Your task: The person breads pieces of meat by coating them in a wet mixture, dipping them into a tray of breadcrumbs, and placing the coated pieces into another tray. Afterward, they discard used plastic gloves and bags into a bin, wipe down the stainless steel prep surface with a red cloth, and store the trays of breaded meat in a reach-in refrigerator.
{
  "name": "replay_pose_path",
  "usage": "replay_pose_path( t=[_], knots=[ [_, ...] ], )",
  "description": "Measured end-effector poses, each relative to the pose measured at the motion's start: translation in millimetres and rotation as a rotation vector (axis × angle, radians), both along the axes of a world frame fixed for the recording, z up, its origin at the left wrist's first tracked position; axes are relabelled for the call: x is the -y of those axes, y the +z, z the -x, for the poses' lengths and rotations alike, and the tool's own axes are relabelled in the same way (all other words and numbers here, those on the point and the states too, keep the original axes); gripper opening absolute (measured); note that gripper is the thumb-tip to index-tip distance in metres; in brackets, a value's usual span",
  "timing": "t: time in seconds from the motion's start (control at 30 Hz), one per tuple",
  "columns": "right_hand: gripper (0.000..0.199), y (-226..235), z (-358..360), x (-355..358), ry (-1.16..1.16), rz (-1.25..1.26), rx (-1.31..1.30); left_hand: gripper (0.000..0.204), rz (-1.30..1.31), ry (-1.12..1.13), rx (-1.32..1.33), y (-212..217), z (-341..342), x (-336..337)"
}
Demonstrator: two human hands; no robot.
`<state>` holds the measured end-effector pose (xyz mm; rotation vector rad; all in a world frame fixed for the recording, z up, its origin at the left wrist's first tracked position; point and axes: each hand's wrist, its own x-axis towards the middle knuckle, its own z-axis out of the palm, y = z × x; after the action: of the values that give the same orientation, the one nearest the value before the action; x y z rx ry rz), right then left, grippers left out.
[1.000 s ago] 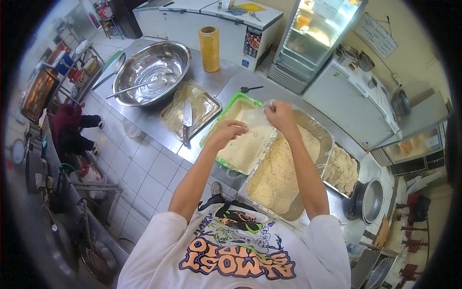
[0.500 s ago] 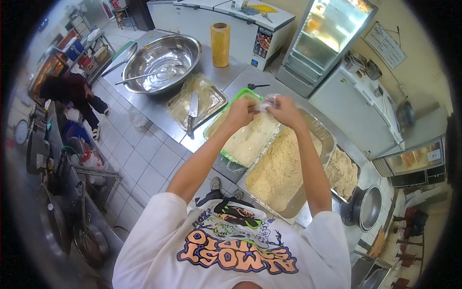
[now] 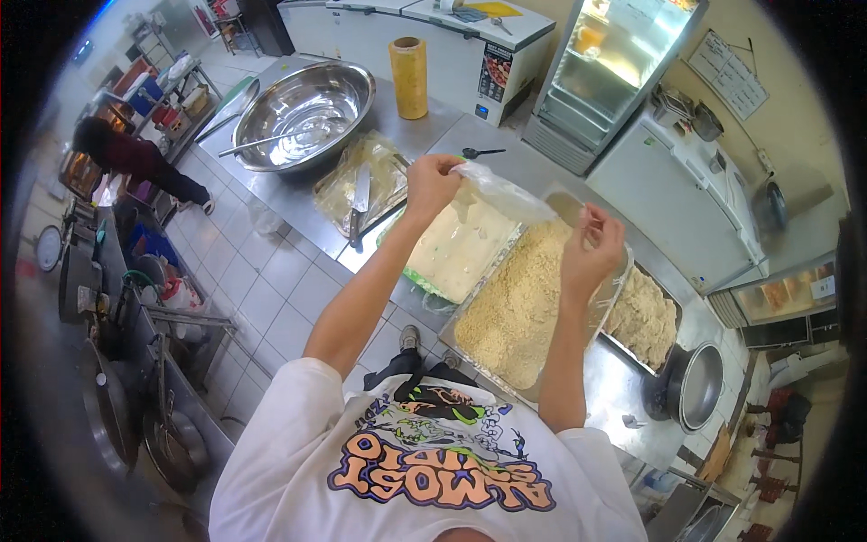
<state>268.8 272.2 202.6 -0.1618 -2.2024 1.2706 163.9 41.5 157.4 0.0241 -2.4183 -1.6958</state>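
My left hand (image 3: 432, 183) is raised above the steel counter and pinches a piece of clear plastic film (image 3: 508, 193) that trails to the right. My right hand (image 3: 591, 248) hovers over a large foil tray of pale breadcrumbs (image 3: 506, 316), fingers loosely curled and apart, with nothing seen in it. Below my left hand lies a tray of white batter (image 3: 456, 248) on a green board.
A tray of breaded pieces (image 3: 646, 316) sits right of the crumbs. A wide steel bowl (image 3: 302, 113), a lined tray with a knife (image 3: 361, 185), a yellow film roll (image 3: 409, 77) and a black spoon (image 3: 479, 154) stand farther back. Another person (image 3: 126, 158) bends at the far left.
My hands were together at the plastic above the trays; now they have parted, the left keeping the film and the right drawn back over the crumbs.
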Motion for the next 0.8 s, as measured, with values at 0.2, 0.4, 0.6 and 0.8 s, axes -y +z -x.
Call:
replay_pose_path(
  t=[0.2,0.4,0.6,0.8],
  knots=[
    [0.056,-43.5,43.9,76.3,0.314,-0.279,-0.22,0.026,-0.168,-0.067,0.013,8.4,-10.3,-21.4],
    [0.042,-100.0,68.3,77.5,0.296,0.012,-0.07,0.033,-0.204,-0.446,0.241,7.8,-17.2,5.2],
    [0.038,-118.0,82.1,78.1,0.229,-0.075,0.188,0.028,-0.483,-0.214,0.366,15.4,-48.6,127.7],
    [0.048,-126.7,88.1,105.5,0.189,-0.021,0.207,0.037,-0.92,-0.11,0.329,5.7,-102.3,295.9]
  ],
)
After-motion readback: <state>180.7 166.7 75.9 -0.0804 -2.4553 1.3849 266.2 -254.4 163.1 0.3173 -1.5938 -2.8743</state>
